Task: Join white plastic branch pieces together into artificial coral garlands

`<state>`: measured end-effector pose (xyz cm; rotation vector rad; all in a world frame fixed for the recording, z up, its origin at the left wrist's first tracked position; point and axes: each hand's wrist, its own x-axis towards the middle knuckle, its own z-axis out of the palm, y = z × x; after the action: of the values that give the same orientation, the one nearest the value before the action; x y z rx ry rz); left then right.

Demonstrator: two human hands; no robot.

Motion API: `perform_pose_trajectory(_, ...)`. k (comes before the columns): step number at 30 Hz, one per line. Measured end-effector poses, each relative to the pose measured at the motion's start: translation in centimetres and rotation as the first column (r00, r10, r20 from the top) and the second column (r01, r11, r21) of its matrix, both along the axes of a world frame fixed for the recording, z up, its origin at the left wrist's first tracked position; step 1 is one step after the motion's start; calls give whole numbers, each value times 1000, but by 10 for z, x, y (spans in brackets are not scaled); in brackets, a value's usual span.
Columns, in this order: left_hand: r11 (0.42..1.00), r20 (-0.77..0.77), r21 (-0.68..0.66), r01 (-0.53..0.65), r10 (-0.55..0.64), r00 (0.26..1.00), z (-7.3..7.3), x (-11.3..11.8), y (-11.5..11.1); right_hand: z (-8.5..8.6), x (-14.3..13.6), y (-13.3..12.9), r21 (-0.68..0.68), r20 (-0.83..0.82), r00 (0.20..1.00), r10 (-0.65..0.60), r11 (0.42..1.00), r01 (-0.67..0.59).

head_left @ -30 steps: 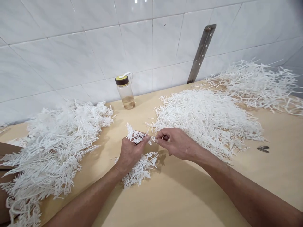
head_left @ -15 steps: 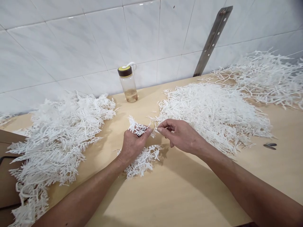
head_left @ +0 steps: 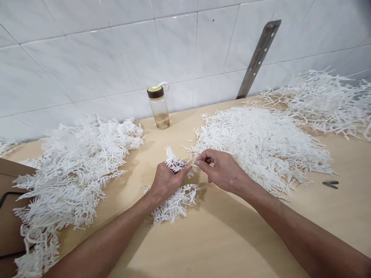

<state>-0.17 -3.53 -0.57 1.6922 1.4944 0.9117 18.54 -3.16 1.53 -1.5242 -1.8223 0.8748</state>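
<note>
My left hand [head_left: 169,179] is closed on a white branching plastic sprig [head_left: 174,160], whose spiky tips stick up above the thumb. Close beside it, my right hand [head_left: 220,168] pinches thumb and forefinger together at a thin white piece near the sprig's end; whether the two are joined I cannot make out. Below my left wrist, a small heap of white sprigs [head_left: 176,204] lies on the table. Just beyond my right hand spreads a large pile of thin white pieces [head_left: 255,139].
A large heap of white sprigs [head_left: 72,166] covers the table's left side, beside a brown box [head_left: 11,216]. A drink bottle [head_left: 160,110] stands near the tiled wall. More white branches [head_left: 327,100] lie back right. A small dark tool [head_left: 330,184] and a metal bracket [head_left: 259,58] are at right.
Both hands have shifted slightly right and down in the picture, still close together. The sprig in my left hand has moved with it. The whole view has tilted up a little.
</note>
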Motion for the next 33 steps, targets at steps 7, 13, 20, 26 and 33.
perform_pose_trajectory(7,982,-55,187,32,-22,998,-11,-12,16,8,4,-6,154,118,990,73,984,-91)
perform_pose_trajectory(13,986,135,-53,-158,164,977,6,-22,24,29,21,-6,259,30,988,-154,955,141)
perform_pose_trajectory(20,984,257,-165,-68,110,960,15,-9,7,12,25,7,424,119,969,-216,893,147)
perform_pose_trajectory(26,990,213,-102,-100,120,970,12,0,1,4,1,-4,130,73,997,40,990,-49)
perform_pose_trajectory(33,996,171,-36,-85,90,981,9,5,1,-1,-6,1,69,-9,999,36,997,-35)
